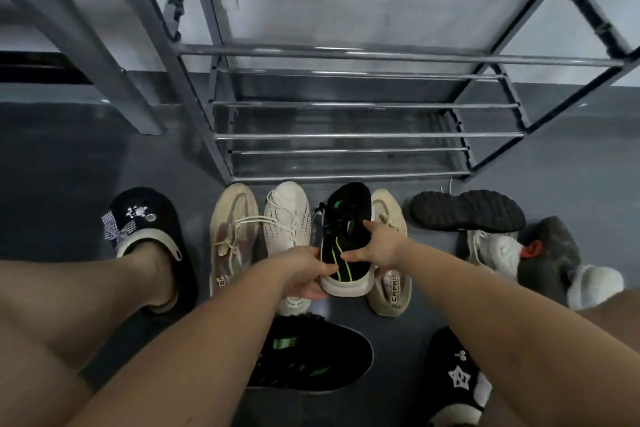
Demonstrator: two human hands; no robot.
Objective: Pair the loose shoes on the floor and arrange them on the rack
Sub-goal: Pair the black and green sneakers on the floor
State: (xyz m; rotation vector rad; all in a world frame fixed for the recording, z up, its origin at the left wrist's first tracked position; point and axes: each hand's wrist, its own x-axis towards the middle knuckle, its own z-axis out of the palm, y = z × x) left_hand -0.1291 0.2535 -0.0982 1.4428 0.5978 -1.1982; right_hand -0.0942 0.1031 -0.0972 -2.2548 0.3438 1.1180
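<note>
A black sneaker with green stripes (346, 218) is held just above the floor in front of the metal shoe rack (367, 135). My left hand (304, 270) grips its heel end. My right hand (375, 243) grips its side near the tongue. Its black and green match (311, 354) lies on the floor close to me, under my left forearm. A beige sneaker (233, 232) and a white sneaker (287, 218) lie left of the held shoe. Another beige sneaker (391, 284) lies right of it, partly hidden.
My feet wear black clogs, the left one (145, 218) and the right one (453, 378). At the right lie an overturned black-soled shoe (467, 210), a white sneaker (495, 250) and a dark grey shoe (550, 250). A grey post (104, 62) stands left of the rack.
</note>
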